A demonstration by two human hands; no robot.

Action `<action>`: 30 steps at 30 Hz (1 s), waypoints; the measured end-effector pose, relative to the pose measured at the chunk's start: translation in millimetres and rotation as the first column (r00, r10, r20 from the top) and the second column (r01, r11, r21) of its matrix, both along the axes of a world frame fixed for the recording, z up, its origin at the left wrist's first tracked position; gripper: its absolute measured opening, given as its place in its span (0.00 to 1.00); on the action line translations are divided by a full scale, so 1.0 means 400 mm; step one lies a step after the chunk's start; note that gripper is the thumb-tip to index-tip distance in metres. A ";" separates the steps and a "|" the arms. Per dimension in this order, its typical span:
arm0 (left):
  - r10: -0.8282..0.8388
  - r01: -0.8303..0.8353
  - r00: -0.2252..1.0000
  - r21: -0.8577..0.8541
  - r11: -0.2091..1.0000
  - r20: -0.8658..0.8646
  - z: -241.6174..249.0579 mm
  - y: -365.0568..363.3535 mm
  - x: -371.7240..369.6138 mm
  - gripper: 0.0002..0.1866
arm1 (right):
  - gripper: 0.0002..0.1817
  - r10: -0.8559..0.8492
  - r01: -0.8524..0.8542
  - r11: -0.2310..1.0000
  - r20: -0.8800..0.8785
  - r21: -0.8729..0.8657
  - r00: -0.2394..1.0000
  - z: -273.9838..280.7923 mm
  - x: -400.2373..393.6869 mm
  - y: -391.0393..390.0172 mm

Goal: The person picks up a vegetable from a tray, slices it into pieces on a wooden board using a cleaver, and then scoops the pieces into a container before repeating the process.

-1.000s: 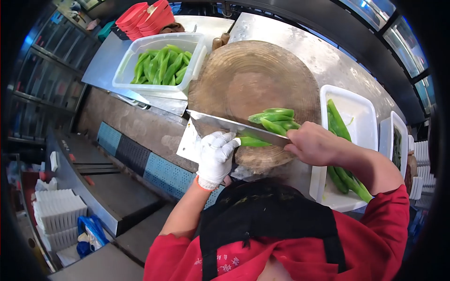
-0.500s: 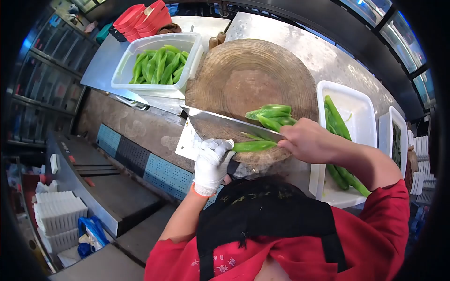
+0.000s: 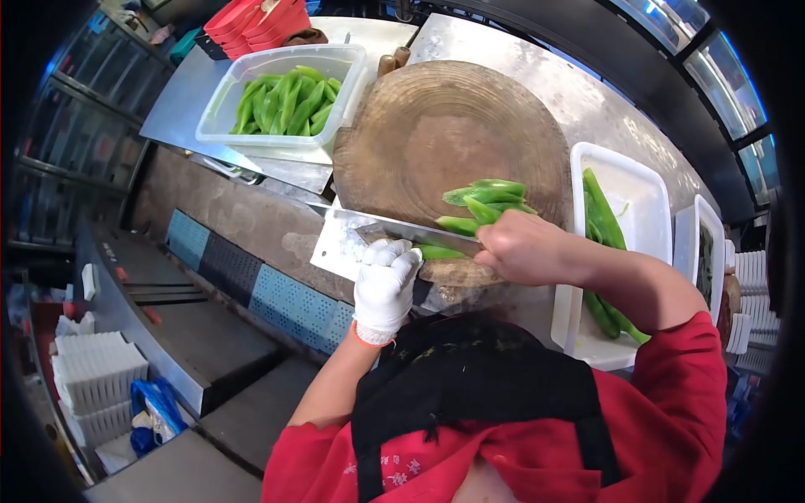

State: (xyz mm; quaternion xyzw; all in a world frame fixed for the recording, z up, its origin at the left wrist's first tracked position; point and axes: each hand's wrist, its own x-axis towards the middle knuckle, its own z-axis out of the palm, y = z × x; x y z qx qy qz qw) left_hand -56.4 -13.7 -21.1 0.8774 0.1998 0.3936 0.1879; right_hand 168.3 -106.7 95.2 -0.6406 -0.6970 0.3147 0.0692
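My left hand (image 3: pixel 384 281), in a white glove, is closed on the end of a green pepper (image 3: pixel 438 252) at the near edge of a round wooden chopping block (image 3: pixel 453 101). My right hand (image 3: pixel 524 247) is bare and wrapped round the handle of a knife (image 3: pixel 402 229). Its long, broad blade points left across the block, its edge against the pepper and its tip out past the block. Just beyond the blade lie several slanted pepper pieces (image 3: pixel 490 197).
A clear plastic tub (image 3: pixel 277 138) of cut peppers stands at the upper left. To the right, a white tray (image 3: pixel 646 189) holds long whole peppers, with a smaller white tray (image 3: pixel 713 214) beside it. Red baskets (image 3: pixel 251 25) are stacked at the back left.
The knife has moved toward me and now lies over the pepper. Less of the pepper shows beside my gloved fingers, and another piece lies beyond the blade.
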 end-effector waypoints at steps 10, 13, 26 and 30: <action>-0.392 0.391 0.914 -0.031 0.920 -0.108 0.041 0.070 0.022 0.18 | 0.10 -0.663 0.674 0.732 -0.337 -0.101 0.669 0.127 0.068 -0.182; -0.407 0.430 0.866 0.018 0.903 -0.292 0.089 0.068 0.101 0.43 | 0.08 -0.840 0.870 0.402 -0.493 -0.285 0.226 0.061 0.050 -0.324; -0.736 0.770 0.582 -0.058 0.636 -0.347 0.078 0.117 0.330 0.46 | 0.07 -0.749 0.739 0.243 -0.606 -0.629 -0.269 -0.169 -0.182 -0.401; -0.659 0.654 0.752 -0.119 0.747 0.000 0.070 0.125 0.298 0.40 | 0.07 -0.785 0.732 0.371 -0.614 -0.571 -0.080 -0.142 -0.180 -0.268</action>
